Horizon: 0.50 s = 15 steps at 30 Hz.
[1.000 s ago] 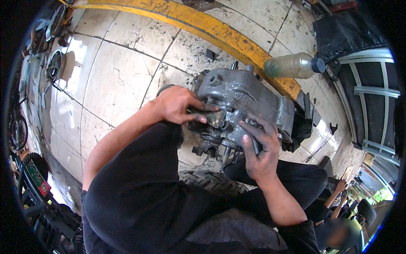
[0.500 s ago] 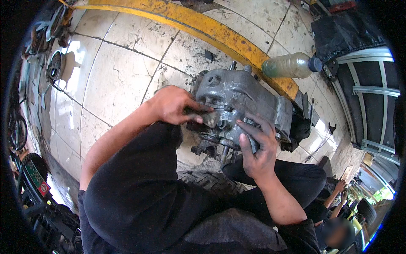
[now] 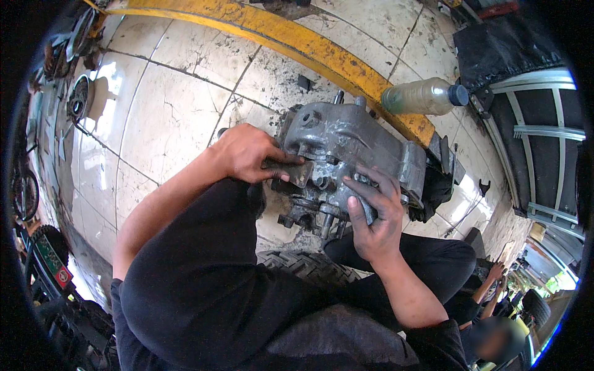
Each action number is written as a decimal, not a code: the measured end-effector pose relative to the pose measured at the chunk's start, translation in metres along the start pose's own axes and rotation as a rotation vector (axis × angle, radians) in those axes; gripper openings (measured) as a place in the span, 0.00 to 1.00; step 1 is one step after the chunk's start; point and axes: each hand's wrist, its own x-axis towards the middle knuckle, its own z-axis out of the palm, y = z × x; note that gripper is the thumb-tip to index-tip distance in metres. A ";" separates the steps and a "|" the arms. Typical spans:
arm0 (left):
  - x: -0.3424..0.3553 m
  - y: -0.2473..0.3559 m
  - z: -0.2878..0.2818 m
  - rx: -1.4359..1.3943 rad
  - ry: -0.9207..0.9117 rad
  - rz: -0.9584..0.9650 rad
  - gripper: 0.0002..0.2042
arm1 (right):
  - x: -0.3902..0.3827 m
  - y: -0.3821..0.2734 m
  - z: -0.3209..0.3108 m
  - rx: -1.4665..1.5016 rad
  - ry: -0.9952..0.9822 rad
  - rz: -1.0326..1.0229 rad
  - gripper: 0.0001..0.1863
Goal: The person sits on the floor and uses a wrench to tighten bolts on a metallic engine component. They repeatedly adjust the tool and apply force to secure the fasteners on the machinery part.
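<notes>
A grey, grease-stained metal gearbox casing (image 3: pixel 371 133) sits on the floor in front of me, with shafts and bolts sticking out of it. My left hand (image 3: pixel 250 154) comes in from the left, closed in a pinch. Between its thumb and forefinger is a small flat metal plate (image 3: pixel 302 175), pressed against the casing's near-left side. My right hand (image 3: pixel 380 216) rests on the near-right part of the casing. Its fingers are stretched out and blackened, with the thumb apart from them; the surface under the palm is hidden.
A yellow beam (image 3: pixel 297 40) crosses the tiled floor behind the casing. Against it lies a plastic bottle (image 3: pixel 421 96) with a dark blue cap. A treaded tyre (image 3: pixel 303 264) shows beneath my legs. Another person's arms (image 3: pixel 489 284) appear at the lower right.
The plate in my left hand has tilted and shifted slightly left, with the fingers moving along. My right hand stays nearly in place on the casing.
</notes>
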 end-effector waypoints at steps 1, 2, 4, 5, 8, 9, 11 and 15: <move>0.000 -0.001 0.000 -0.002 0.002 0.001 0.21 | 0.001 -0.001 0.000 -0.003 -0.001 -0.001 0.15; 0.001 -0.002 -0.002 0.009 -0.007 0.000 0.22 | 0.001 -0.002 -0.001 -0.006 -0.003 -0.002 0.15; 0.002 0.000 -0.002 0.020 -0.031 -0.008 0.22 | 0.001 -0.002 -0.001 -0.004 -0.009 0.002 0.15; 0.001 0.000 0.000 -0.024 -0.021 -0.026 0.22 | 0.001 -0.002 -0.001 -0.001 -0.009 0.004 0.14; -0.001 -0.003 0.005 -0.081 0.019 -0.048 0.23 | 0.001 -0.002 -0.001 0.006 -0.013 -0.003 0.14; -0.003 -0.002 0.007 -0.063 0.032 -0.035 0.23 | -0.001 -0.001 -0.001 0.006 -0.019 -0.001 0.14; -0.001 -0.001 0.009 -0.054 0.031 -0.031 0.23 | -0.001 -0.001 -0.002 0.020 -0.006 0.007 0.14; -0.001 0.003 0.004 -0.093 0.056 -0.019 0.23 | -0.001 -0.001 -0.002 -0.006 -0.005 0.004 0.14</move>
